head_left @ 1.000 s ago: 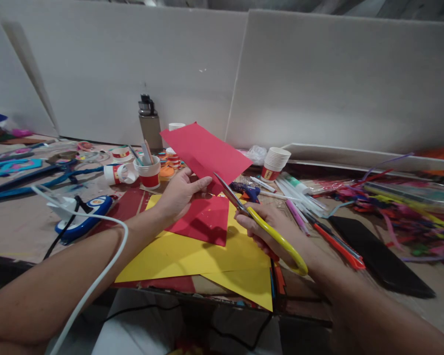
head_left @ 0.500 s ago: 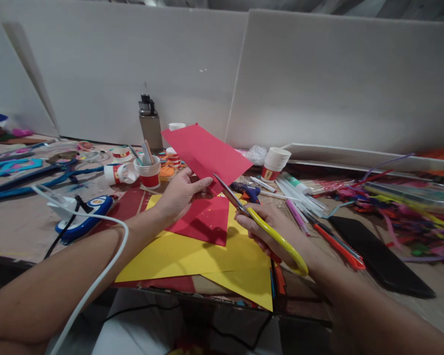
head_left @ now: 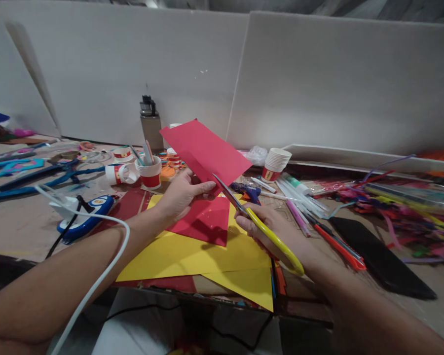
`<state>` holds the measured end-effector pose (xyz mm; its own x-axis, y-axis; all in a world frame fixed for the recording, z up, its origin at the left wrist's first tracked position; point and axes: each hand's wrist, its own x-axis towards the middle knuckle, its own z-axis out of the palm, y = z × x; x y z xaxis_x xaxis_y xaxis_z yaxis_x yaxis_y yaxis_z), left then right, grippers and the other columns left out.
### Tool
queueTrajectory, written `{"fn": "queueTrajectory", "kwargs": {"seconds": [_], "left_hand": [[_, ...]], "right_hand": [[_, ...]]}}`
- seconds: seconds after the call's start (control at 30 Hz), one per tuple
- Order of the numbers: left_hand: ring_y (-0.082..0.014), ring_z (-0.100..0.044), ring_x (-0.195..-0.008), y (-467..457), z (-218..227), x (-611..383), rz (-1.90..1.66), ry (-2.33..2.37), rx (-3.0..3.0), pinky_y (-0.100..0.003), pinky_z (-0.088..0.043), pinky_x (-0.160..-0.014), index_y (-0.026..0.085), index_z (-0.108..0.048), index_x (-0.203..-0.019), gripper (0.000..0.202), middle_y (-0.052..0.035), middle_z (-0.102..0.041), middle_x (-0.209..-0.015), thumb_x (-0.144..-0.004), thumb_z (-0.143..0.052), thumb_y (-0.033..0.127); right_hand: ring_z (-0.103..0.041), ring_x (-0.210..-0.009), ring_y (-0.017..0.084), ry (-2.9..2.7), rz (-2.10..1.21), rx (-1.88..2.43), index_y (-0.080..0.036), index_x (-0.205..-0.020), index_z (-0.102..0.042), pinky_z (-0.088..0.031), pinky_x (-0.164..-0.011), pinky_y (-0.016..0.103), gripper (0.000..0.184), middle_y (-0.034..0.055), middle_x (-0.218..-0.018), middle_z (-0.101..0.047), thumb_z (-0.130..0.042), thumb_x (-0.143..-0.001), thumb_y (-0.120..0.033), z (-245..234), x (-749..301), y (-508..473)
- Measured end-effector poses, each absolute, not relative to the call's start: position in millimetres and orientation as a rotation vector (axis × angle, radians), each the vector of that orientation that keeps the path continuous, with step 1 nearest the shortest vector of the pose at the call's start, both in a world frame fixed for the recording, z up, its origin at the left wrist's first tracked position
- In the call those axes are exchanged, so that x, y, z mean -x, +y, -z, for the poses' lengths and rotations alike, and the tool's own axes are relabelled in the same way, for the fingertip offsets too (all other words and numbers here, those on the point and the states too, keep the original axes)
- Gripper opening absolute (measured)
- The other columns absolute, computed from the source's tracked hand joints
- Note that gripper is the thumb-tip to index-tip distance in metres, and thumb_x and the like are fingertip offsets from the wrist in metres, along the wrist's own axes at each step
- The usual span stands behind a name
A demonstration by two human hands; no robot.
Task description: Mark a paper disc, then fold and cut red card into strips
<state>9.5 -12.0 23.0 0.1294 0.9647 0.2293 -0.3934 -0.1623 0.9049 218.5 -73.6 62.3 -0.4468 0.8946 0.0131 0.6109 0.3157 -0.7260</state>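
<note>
My left hand (head_left: 181,195) pinches the lower edge of a red paper sheet (head_left: 203,150) and holds it up above the table. My right hand (head_left: 270,229) grips yellow-handled scissors (head_left: 259,224); their metal blades point up and left and meet the red sheet's lower right edge. Below lie another red sheet (head_left: 205,219) and yellow paper sheets (head_left: 192,254) flat on the table.
Paper cups (head_left: 276,164), a cup of tools (head_left: 150,172), a metal bottle (head_left: 150,125), a blue glue gun (head_left: 83,217) with white cable, pens, an orange cutter (head_left: 336,244), a black phone (head_left: 377,256) and pipe cleaners (head_left: 403,207) crowd the table. White boards stand behind.
The red sheet has tilted slightly and risen a little; the scissors have edged up and left to its edge. Both arms otherwise stay where they were.
</note>
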Motion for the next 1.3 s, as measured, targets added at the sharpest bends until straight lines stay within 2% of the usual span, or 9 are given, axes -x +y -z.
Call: {"fn": "queueTrajectory", "kwargs": {"seconds": [0.13, 0.33, 0.63, 1.07, 1.3], "left_hand": [[-0.0125, -0.063, -0.069, -11.7, -22.5, -9.2, -1.389, 0.678, -1.124, -0.025, -0.052, -0.06, 0.015, -0.061, -0.093, 0.037, -0.0057, -0.07, -0.09, -0.063, -0.081, 0.022], [-0.0132, -0.063, -0.068, -11.1, -22.3, -8.2, -1.363, 0.661, -1.157, -0.026, -0.052, -0.061, 0.015, -0.064, -0.091, 0.032, -0.0068, -0.07, -0.087, -0.065, -0.08, 0.023], [-0.0125, -0.063, -0.066, -10.1, -21.6, -7.0, -1.343, 0.649, -1.172, -0.026, -0.053, -0.061, 0.015, -0.064, -0.094, 0.033, -0.0063, -0.07, -0.087, -0.065, -0.079, 0.023], [-0.0124, -0.063, -0.065, -9.3, -21.1, -5.8, -1.336, 0.641, -1.177, -0.025, -0.052, -0.06, 0.013, -0.064, -0.09, 0.031, -0.0057, -0.07, -0.084, -0.065, -0.08, 0.021], [-0.0126, -0.063, -0.062, -10.6, -21.8, -7.9, -1.342, 0.65, -1.181, -0.025, -0.051, -0.06, 0.013, -0.065, -0.088, 0.029, -0.0058, -0.07, -0.078, -0.065, -0.08, 0.021]], "right_hand": [[-0.042, -0.068, 0.013, -2.157, -0.943, 1.324, -0.019, -0.079, -0.05, -0.033, -0.058, 0.025, 0.04, -0.0004, -0.077, -0.047, -0.047, -0.087, -0.058, -60.0, -217.9, -73.5], [-0.034, -0.053, 0.009, -2.1, -1.052, 1.364, -0.02, -0.075, -0.045, -0.026, -0.047, 0.022, 0.041, -0.0043, -0.063, -0.038, -0.049, -0.085, -0.06, -57.1, -218.2, -72.1], [-0.036, -0.047, 0.009, -2.093, -1.056, 1.397, -0.021, -0.073, -0.045, -0.026, -0.044, 0.022, 0.039, -0.005, -0.055, -0.04, -0.05, -0.084, -0.058, -56.1, -218.5, -70.5], [-0.035, -0.05, 0.008, -2.133, -0.987, 1.335, -0.02, -0.072, -0.047, -0.027, -0.045, 0.022, 0.039, -0.0044, -0.06, -0.04, -0.05, -0.085, -0.056, -50.6, -221.3, -68.5], [-0.039, -0.062, 0.01, -2.162, -0.933, 1.289, -0.019, -0.078, -0.051, -0.033, -0.055, 0.023, 0.036, -0.0027, -0.071, -0.043, -0.05, -0.087, -0.054, -50.7, -220.7, -69.3]]}}
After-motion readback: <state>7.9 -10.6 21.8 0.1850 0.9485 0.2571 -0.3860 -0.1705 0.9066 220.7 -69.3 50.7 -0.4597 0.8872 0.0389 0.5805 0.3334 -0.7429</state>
